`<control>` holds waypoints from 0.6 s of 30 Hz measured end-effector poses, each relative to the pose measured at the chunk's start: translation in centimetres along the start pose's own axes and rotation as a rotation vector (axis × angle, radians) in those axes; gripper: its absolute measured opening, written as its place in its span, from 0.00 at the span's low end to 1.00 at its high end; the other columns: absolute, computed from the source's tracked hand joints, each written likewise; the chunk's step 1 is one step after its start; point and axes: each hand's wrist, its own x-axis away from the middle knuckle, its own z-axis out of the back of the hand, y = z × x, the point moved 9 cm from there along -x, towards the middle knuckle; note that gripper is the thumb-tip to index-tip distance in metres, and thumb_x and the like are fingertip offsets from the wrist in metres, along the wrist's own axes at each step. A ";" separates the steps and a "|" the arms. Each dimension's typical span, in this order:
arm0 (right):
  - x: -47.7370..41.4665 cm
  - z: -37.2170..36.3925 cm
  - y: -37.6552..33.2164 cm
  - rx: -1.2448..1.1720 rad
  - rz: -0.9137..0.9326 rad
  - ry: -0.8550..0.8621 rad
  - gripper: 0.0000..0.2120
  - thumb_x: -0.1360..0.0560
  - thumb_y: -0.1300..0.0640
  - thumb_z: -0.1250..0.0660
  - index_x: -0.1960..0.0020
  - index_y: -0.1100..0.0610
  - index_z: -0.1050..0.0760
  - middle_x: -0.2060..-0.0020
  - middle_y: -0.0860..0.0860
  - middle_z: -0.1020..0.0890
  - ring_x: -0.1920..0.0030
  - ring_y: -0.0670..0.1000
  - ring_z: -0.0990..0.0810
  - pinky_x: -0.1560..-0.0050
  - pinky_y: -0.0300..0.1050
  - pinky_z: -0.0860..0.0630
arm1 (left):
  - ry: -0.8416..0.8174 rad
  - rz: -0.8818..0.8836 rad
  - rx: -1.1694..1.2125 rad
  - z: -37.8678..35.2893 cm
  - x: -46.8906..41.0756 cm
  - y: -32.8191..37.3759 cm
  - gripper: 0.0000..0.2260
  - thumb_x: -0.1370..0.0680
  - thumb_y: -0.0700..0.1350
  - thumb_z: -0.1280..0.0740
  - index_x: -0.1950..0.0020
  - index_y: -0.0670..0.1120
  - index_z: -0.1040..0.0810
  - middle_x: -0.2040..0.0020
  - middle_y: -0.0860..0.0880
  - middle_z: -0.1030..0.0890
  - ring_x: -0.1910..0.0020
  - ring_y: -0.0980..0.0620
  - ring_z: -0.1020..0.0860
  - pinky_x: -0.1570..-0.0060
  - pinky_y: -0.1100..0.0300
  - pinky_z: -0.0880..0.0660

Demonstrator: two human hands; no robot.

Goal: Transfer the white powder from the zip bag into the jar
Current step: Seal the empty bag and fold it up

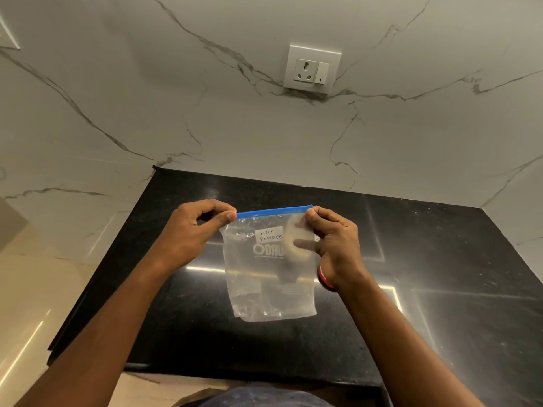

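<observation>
Head view, crinkled clear zip bag [270, 271] pinched, seemingly empty, glossy black counter [440, 274]

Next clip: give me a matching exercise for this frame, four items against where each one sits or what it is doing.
Items:
1. clear plastic zip bag
2. left hand
3. right hand
4. white wall socket

States:
A. on the marble wall
B. pinches the blue zip strip's right end
C. held up over the black counter
D. pinches the blue zip strip's left end

Pairs: 1-C, 2-D, 3-B, 4-A
</observation>
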 end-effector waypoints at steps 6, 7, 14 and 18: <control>-0.2 -1.3 3.0 -0.160 -0.153 0.007 0.10 0.19 0.57 0.30 0.42 0.62 0.19 0.49 0.61 0.13 0.52 0.59 0.12 0.57 0.56 0.14 | -0.282 0.415 0.532 -5.8 4.2 -3.4 0.18 0.21 0.48 0.28 0.31 0.50 0.22 0.41 0.47 0.13 0.41 0.46 0.14 0.40 0.44 0.19; -0.1 -1.6 3.3 -0.156 -0.153 -0.002 0.11 0.18 0.55 0.31 0.41 0.61 0.20 0.48 0.60 0.13 0.52 0.58 0.12 0.56 0.55 0.14 | -0.273 0.448 0.554 -6.4 4.6 -3.7 0.18 0.23 0.46 0.26 0.33 0.48 0.21 0.41 0.45 0.13 0.42 0.45 0.14 0.40 0.43 0.19; 2.3 -3.9 6.2 0.251 -0.245 -0.350 0.20 0.22 0.57 0.27 0.32 0.49 0.27 0.42 0.51 0.14 0.43 0.56 0.13 0.42 0.65 0.18 | -0.125 0.501 0.749 -4.7 4.0 -5.2 0.18 0.21 0.39 0.28 0.31 0.47 0.22 0.40 0.42 0.14 0.41 0.40 0.14 0.41 0.38 0.19; 2.2 -3.8 6.3 0.223 -0.262 -0.322 0.14 0.18 0.60 0.33 0.33 0.52 0.25 0.42 0.53 0.14 0.44 0.59 0.13 0.43 0.64 0.17 | -0.273 0.535 0.682 -4.2 4.1 -6.3 0.23 0.20 0.33 0.32 0.29 0.53 0.24 0.38 0.44 0.15 0.40 0.42 0.15 0.45 0.42 0.16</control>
